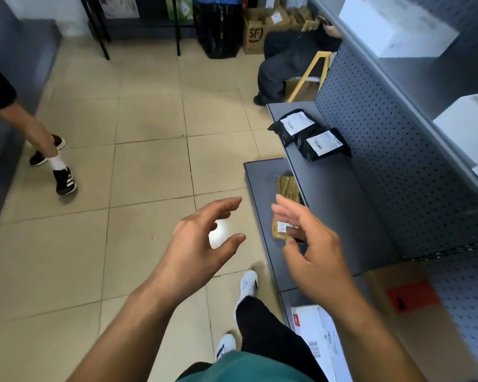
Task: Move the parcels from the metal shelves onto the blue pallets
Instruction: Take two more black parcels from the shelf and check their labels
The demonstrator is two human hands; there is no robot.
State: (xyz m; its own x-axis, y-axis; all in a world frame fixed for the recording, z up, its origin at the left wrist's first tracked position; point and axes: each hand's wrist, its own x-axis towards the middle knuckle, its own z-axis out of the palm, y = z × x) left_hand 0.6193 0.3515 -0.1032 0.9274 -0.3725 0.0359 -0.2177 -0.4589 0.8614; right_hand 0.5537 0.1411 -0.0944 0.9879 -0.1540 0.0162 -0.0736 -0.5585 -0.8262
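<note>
On the metal shelves beside you, a brown parcel and two black parcels are left to move, your left hand and right hand released, holding nothing.

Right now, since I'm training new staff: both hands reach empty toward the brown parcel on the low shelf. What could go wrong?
1. The brown parcel lies partly under the upper shelf; the right hand may knock that edge while lifting.
2. Another person walks close on the left; turning with the parcel could cause a bump.
</note>
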